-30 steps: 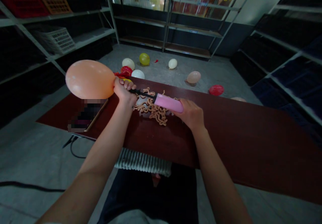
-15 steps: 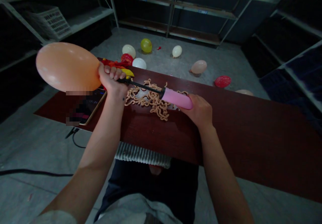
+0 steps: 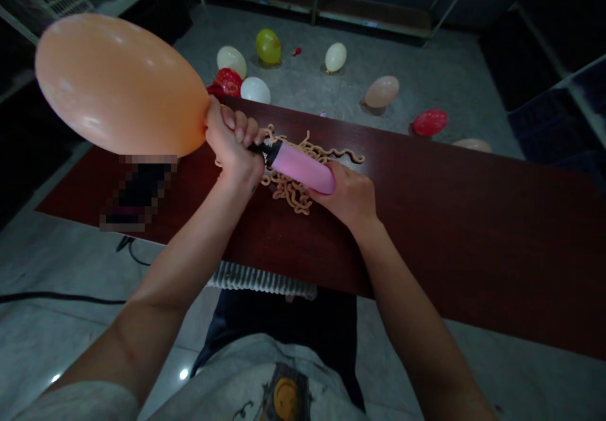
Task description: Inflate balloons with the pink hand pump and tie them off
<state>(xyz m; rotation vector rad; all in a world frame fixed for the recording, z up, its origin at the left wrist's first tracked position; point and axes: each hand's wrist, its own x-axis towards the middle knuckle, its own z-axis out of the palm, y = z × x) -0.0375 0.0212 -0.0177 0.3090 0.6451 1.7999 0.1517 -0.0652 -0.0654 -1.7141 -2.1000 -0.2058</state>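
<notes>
A big peach-orange balloon (image 3: 123, 86), blown up full, sticks out to the left from my left hand (image 3: 234, 137). The fingers of that hand are closed around the balloon's neck and the black end of a hand pump. My right hand (image 3: 350, 197) is wrapped around the rear of the pump's pink barrel (image 3: 305, 168). Only a short black piece shows between the barrel and my left hand. Under the pump, a tangle of tan, wavy long balloons (image 3: 293, 201) lies on the dark red table (image 3: 449, 231).
A blurred-out dark device (image 3: 137, 194) lies on the table's left part. Beyond the far edge, several balloons are scattered on the grey floor, among them a yellow one (image 3: 268, 47) and a red one (image 3: 430, 122). Shelving (image 3: 374, 17) stands behind. A black cable (image 3: 61, 296) runs along the floor at left.
My hands have come closer together, and the black rod has slid into the pink barrel. The peach-orange balloon looks larger. My view has tipped downward.
</notes>
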